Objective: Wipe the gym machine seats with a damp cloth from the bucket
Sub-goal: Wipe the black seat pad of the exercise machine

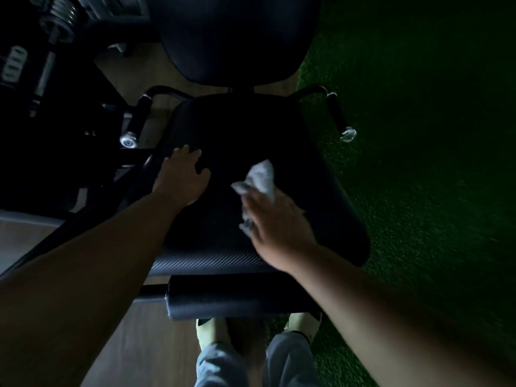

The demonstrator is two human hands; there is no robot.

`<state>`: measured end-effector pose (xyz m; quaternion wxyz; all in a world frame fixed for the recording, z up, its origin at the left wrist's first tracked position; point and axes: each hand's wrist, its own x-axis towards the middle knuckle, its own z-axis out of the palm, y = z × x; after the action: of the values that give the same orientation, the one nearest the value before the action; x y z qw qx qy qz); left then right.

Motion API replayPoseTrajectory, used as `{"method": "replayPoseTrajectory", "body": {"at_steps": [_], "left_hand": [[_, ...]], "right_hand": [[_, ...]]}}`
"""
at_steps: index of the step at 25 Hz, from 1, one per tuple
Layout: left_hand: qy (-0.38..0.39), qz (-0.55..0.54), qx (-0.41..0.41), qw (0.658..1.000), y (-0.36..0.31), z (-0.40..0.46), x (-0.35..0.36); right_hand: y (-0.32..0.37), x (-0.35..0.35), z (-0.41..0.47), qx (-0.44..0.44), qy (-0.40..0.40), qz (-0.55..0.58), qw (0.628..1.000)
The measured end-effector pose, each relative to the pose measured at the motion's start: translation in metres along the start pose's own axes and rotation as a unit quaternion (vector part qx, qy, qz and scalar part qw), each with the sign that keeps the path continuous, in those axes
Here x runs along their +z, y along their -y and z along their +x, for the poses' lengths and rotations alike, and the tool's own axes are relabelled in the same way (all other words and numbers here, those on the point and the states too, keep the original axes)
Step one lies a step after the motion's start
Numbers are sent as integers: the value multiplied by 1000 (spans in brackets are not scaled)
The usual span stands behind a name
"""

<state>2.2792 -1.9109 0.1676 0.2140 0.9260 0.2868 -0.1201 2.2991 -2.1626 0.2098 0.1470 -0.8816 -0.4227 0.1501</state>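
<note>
A black padded machine seat [237,129] fills the middle of the head view, in dim light. My right hand [276,227] presses a crumpled pale grey cloth [261,177] onto the seat's right half; the cloth sticks out beyond my fingers. My left hand [181,177] rests flat on the seat's left side, fingers spread, holding nothing. No bucket is in view.
A black backrest pad [234,37] stands beyond the seat. Two side handles [136,121] [339,115] flank it. A padded roller [240,297] sits below the seat's front edge. Weight plates [58,20] lie far left. Green turf [432,163] covers the right; wooden floor [150,344] lies below left.
</note>
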Motion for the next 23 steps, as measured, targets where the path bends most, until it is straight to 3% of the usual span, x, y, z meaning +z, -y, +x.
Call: {"method": "replayPoseTrajectory", "body": {"at_steps": [2, 5, 9, 12, 16, 19, 23], "left_hand": [[-12, 9, 30, 999, -1, -26, 4], [-38, 27, 53, 997, -1, -71, 8], [-77, 46, 59, 994, -1, -112, 18], [-94, 44, 51, 993, -4, -119, 24], [-95, 20, 51, 994, -2, -117, 23], [-93, 3, 71, 993, 15, -121, 13], [-116, 39, 67, 990, 60, -131, -3]], "right_hand": [[14, 11, -13, -72, 50, -56, 995], [-17, 13, -48, -101, 36, -128, 986], [-77, -5, -86, 55, 9, -150, 987], [-71, -4, -81, 129, 26, -132, 983], [-6, 20, -54, 22, 40, -131, 990], [-5, 19, -57, -38, 44, -150, 987], [9, 17, -52, -23, 47, -154, 987]]}}
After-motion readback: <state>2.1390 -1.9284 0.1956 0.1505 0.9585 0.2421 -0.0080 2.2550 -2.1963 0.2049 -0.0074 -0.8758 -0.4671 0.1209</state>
